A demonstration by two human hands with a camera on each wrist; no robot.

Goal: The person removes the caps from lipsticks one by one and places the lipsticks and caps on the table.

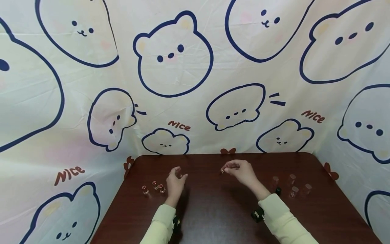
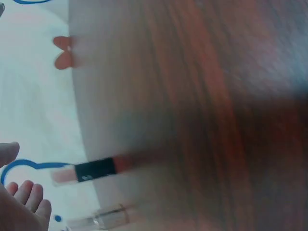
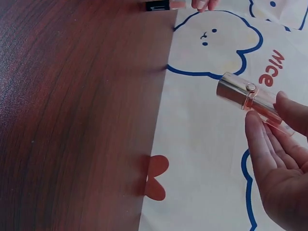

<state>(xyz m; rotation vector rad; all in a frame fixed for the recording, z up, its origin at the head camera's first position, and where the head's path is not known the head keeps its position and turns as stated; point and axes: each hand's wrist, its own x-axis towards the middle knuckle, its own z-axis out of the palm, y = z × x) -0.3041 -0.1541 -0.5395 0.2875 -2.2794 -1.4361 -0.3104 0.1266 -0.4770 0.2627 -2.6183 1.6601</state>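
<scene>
My right hand (image 1: 243,172) pinches a lipstick (image 3: 248,96) between thumb and fingers, above the table in the right wrist view. It has a shiny gold base and a clear cap with a pinkish inside. The left hand (image 1: 175,185) hangs over the table with thumb and fingers apart and nothing seen between them. Close by that hand, a lipstick with a black band (image 2: 96,169) stands upright on the table in the left wrist view. Beside it is a clear-capped tube (image 2: 111,217), partly cut off. Several small lipsticks (image 1: 155,185) stand left of the left hand.
Several clear tubes (image 1: 294,192) stand on the right side of the dark wooden table (image 1: 210,210), beyond the right forearm. A small black piece (image 1: 278,190) is among them. A cloth with bear drawings (image 1: 173,67) hangs behind the table and along both sides.
</scene>
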